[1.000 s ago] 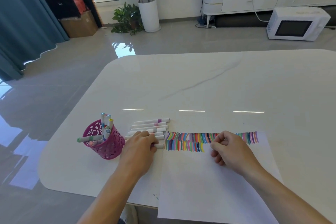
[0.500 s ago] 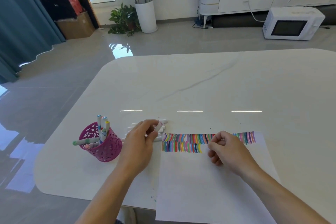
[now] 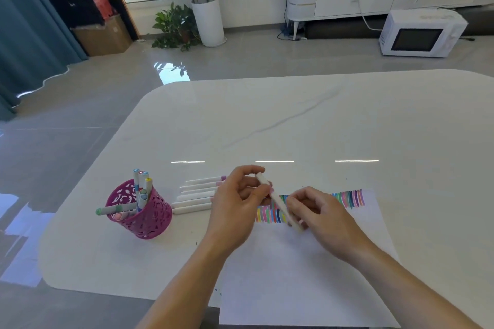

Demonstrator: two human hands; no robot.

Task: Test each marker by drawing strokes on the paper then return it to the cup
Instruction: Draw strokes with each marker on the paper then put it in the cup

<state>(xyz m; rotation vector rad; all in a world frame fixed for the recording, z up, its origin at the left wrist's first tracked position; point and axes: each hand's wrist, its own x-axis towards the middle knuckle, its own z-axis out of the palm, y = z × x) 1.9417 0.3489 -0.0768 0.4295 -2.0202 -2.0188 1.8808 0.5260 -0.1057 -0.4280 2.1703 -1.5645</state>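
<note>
A white marker slants above the paper's top edge, held at both ends. My left hand pinches its upper end and my right hand grips its lower end. The white paper lies in front of me with a row of coloured strokes along its top, partly hidden by my hands. A pink openwork cup stands to the left with several markers in it, one leaning out to the left. Several white markers lie in a row on the table between cup and paper.
The white marble table has a rounded corner at the near left and the paper overhangs its front edge. On the floor beyond stand a white microwave, a potted plant and a cardboard box.
My left hand has lifted one marker from the row and carried it right over the paper. My right hand has taken hold of its other end.
</note>
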